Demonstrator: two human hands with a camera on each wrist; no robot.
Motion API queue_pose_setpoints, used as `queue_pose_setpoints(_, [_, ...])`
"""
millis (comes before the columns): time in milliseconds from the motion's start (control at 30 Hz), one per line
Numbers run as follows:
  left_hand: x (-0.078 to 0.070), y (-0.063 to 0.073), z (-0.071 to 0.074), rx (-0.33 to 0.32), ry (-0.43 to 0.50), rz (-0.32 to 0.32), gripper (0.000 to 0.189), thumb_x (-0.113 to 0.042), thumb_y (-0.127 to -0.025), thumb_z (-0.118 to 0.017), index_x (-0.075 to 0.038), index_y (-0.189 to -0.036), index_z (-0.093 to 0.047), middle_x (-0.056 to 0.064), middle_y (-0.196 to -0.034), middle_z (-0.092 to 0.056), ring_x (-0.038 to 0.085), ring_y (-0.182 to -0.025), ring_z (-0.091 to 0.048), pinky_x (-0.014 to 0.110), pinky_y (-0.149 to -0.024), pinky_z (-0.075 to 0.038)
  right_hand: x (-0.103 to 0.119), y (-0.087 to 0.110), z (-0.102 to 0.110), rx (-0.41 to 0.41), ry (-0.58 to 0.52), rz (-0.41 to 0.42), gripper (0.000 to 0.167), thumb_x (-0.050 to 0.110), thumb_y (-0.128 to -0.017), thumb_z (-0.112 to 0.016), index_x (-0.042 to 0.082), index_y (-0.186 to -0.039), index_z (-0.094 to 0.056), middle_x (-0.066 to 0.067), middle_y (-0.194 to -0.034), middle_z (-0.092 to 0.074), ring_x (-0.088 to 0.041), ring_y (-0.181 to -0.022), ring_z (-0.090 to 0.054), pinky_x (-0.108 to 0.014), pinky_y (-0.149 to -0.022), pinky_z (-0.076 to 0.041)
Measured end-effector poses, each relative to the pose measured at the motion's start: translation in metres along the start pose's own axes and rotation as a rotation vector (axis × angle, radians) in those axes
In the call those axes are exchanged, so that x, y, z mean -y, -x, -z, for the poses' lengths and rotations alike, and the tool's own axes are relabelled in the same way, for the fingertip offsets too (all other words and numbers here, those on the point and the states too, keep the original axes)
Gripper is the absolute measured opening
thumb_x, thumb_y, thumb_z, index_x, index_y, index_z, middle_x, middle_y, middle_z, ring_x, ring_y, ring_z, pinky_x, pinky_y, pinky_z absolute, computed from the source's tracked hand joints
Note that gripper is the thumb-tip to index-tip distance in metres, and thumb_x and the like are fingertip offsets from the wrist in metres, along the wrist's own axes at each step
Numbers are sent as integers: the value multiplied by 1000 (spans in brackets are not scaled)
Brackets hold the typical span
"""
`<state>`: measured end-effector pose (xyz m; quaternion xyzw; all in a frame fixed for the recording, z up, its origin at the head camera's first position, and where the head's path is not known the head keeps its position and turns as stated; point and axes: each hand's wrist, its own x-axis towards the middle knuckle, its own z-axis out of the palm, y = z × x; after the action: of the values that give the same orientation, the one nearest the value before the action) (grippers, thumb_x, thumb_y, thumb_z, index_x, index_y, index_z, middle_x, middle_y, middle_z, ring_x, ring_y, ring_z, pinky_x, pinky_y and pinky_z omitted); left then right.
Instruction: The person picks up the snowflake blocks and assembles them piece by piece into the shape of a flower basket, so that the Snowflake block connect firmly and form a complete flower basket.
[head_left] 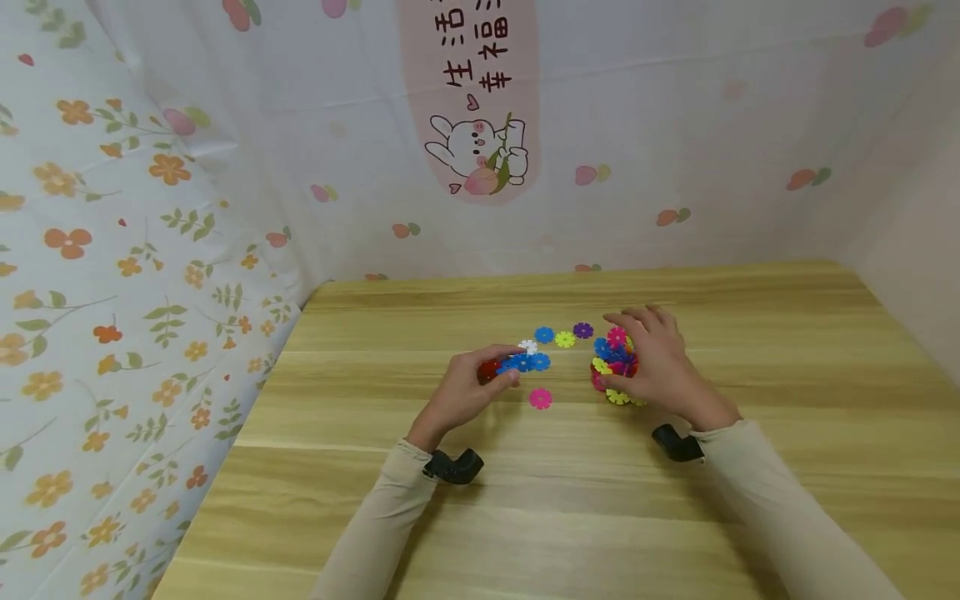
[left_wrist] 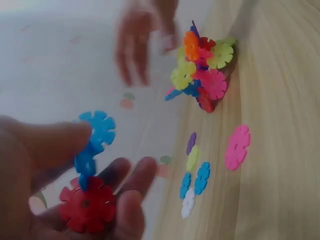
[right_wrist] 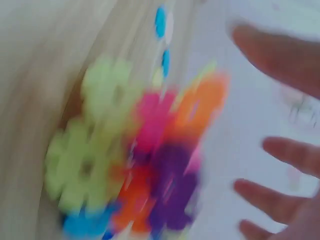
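My left hand [head_left: 463, 390] pinches a small chain of joined snowflake discs. In the left wrist view, the thumb presses on its blue discs [left_wrist: 101, 129], and a red disc [left_wrist: 86, 206] hangs below them over the fingers. My right hand [head_left: 663, 365] is spread beside a many-coloured cluster of interlocked snowflake discs [head_left: 617, 360], which stands on the table. Yellow, orange, purple, pink and blue discs show in that cluster, blurred in the right wrist view. There the right fingers [right_wrist: 272, 205] are apart from it, holding nothing.
Between the hands, loose discs lie flat on the wooden table [head_left: 570, 500]: a pink disc [head_left: 540, 398], a white disc [head_left: 528, 346], a yellow disc [head_left: 565, 339], a purple disc [head_left: 583, 330] and two blue ones. A patterned curtain [head_left: 337, 150] hangs behind the table.
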<state>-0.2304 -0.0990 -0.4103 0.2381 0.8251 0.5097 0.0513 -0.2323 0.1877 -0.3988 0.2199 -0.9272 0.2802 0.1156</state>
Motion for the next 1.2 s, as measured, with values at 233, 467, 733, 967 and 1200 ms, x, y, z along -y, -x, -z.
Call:
queue_pose_setpoints(233, [-9, 0, -1, -70, 100, 12, 19, -19, -93, -59, -10, -108, -65, 8, -85, -66, 28, -73, -65, 25, -55, -45, 56, -9, -26, 2, -29, 229, 9, 13, -82, -71, 7, -86, -65, 4, -73, -61, -7, -63, -55, -24, -54, -47])
queue_pose_setpoints(467, [-4, -4, -1, -107, 140, 2, 19, -24, -92, -61, -9, -103, -67, 9, -88, -68, 28, -78, -65, 28, -58, -45, 62, -18, -62, 238, 168, 133, 13, 14, -76, -76, 6, -80, -66, -2, -73, -59, -15, -61, -54, -26, -48, -45])
queue_pose_setpoints(733, [-19, -6, -3, -96, 150, 3, 14, -18, -92, -61, -6, -98, -67, 9, -85, -68, 27, -82, -64, 29, -64, -47, 59, -22, -74, 362, 115, 27, 18, 7, -75, -75, 10, -73, -57, 1, -71, -51, -13, -63, -48, -26, -53, -43])
queue_pose_setpoints(967, [-46, -4, 3, -28, 167, -15, 17, -7, -94, -55, 4, -104, -62, 21, -89, -66, 17, -78, -61, 40, -70, -50, 53, -27, -73, 439, 21, -85, 23, 10, -74, -76, 9, -74, -53, -1, -70, -49, -17, -62, -46, -28, -52, -40])
queue_pose_setpoints(1200, [-43, -6, 2, 34, 213, -27, 18, -5, -94, -53, 6, -106, -61, 25, -93, -64, 20, -81, -63, 28, -68, -48, 45, -20, -70, 407, -175, -30, 18, 1, -76, -71, 8, -80, -56, 1, -68, -52, -14, -59, -46, -27, -53, -41])
